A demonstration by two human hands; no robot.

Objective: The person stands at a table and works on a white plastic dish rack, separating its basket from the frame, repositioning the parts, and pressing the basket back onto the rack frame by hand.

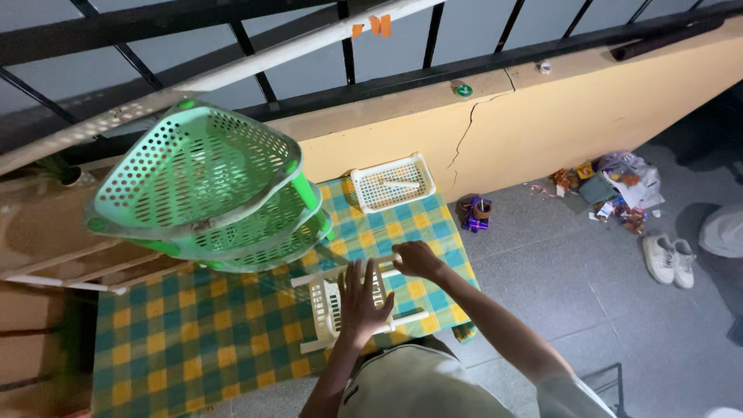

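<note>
On the checked cloth (217, 333), spread over what looks like a low counter against the yellow wall (557, 124), a white slatted rack (348, 306) lies near the cloth's 4 o'clock corner, just in front of the person. Left hand (362, 303) rests flat on top of it, fingers (357, 280) spread wide and pressing down, gripping nothing; that looks like a way to pin the rack steady. Right hand (418, 259), at the rack's 1 o'clock, has its fingers curled shut around one white bar (385, 262) at the far end, seemingly so the bar can be worked against the held frame.

At 10 o'clock from the rack stands a green tiered shelf (205, 186) of perforated trays, tilted toward the camera, its lower trays overhanging the cloth. At 12 o'clock a white basket (392, 183) sits against the wall, well apart from both hands, with a pale piece lying inside it.

Beyond the cloth, at 3 o'clock, the grey floor (542, 279) carries litter (611, 190) and a pair of white shoes (669, 259). Dark railing (348, 46) runs above the wall.
</note>
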